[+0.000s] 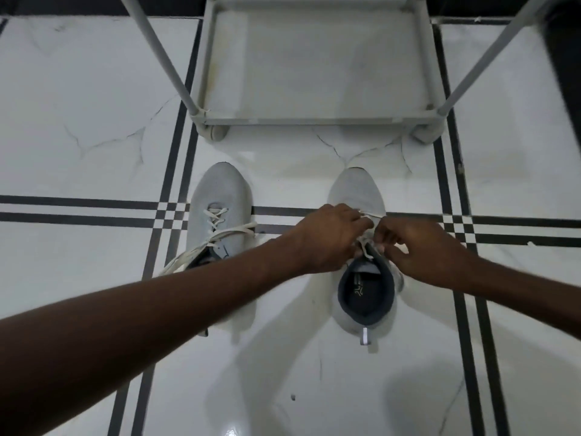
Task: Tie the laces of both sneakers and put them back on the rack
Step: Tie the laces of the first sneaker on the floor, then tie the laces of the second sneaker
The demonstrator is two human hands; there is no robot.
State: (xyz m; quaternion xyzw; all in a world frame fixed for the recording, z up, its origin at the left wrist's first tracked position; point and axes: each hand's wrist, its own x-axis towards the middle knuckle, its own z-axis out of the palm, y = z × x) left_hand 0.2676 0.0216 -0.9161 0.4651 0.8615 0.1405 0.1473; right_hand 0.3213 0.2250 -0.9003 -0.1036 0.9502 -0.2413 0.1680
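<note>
Two light grey sneakers stand side by side on the tiled floor, toes pointing at the rack. The left sneaker [218, 196] has loose cream laces trailing off its left side; my left forearm hides its heel. Over the right sneaker [356, 187], my left hand [327, 237] and my right hand [421, 247] meet above the tongue, each pinching the cream laces [366, 247]. The dark lining of that shoe's opening shows just below my hands. Most of its laces are hidden by my fingers.
A pale grey shoe rack [314, 121] stands just beyond the sneakers, its bottom shelf bare, with slanted tubes rising at left and right. The floor is white marble tile with dark stripe lines.
</note>
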